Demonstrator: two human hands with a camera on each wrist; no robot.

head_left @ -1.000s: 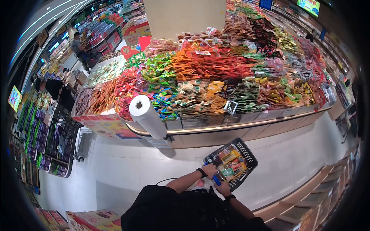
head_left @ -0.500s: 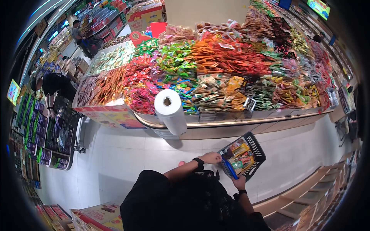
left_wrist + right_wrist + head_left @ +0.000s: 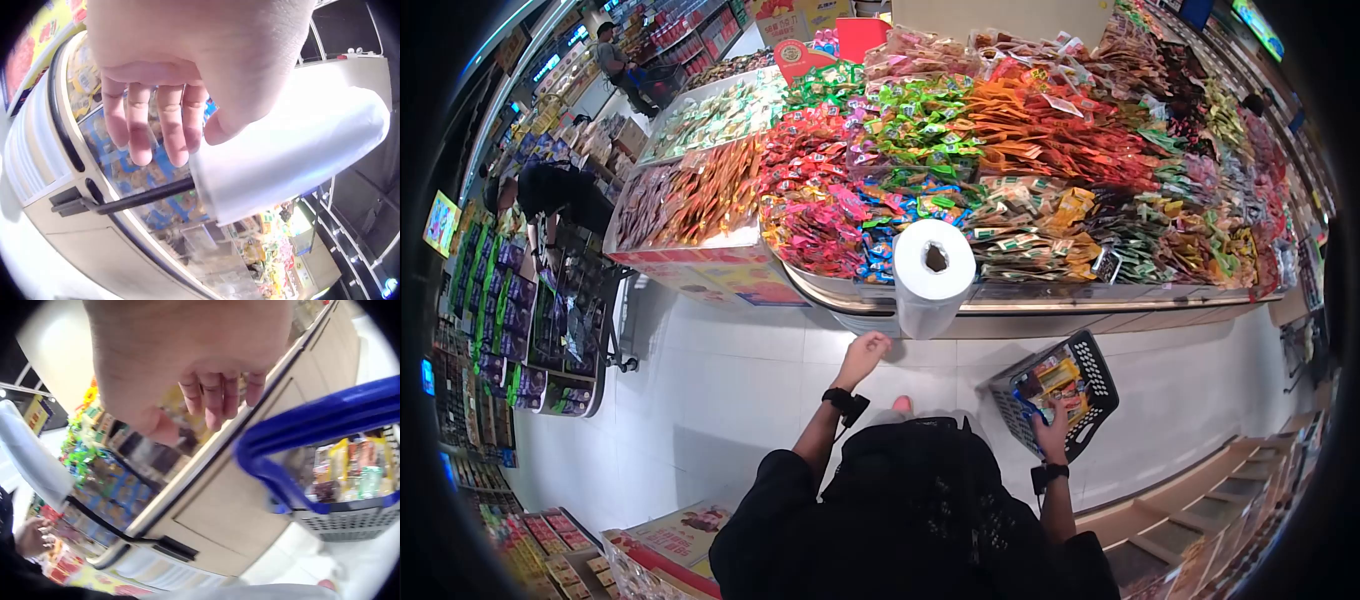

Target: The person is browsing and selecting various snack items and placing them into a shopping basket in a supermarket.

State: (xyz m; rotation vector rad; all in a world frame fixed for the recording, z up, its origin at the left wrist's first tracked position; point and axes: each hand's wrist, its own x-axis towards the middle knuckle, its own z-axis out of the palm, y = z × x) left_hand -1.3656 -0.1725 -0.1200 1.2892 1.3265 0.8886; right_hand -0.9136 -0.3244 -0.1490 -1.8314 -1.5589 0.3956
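My left hand (image 3: pixel 865 358) reaches out over the floor just left of a white roll of plastic bags (image 3: pixel 920 300) on the counter's edge. In the left wrist view its fingers hang loosely bent in front of the roll (image 3: pixel 287 156), holding nothing. My right hand (image 3: pixel 1052 430) overlaps the near side of a black shopping basket (image 3: pixel 1092 362). The right wrist view shows that hand's fingers loosely bent and empty, with the basket's blue handle (image 3: pixel 325 412) beside the hand. Several colourful snack packets (image 3: pixel 353 465) lie in the basket.
Wrapped snacks (image 3: pixel 1060 130) are heaped across the wide counter ahead. On the left, a person (image 3: pixel 550 190) bends over a dark rack of bags (image 3: pixel 500 290); another person (image 3: pixel 620 68) stands farther back. Wooden shelving (image 3: pixel 1200 520) runs along the right.
My left hand has let go of the basket's handle and swung left towards the bag roll. My right hand has come off its grip on the handle. The view has shifted leftward.
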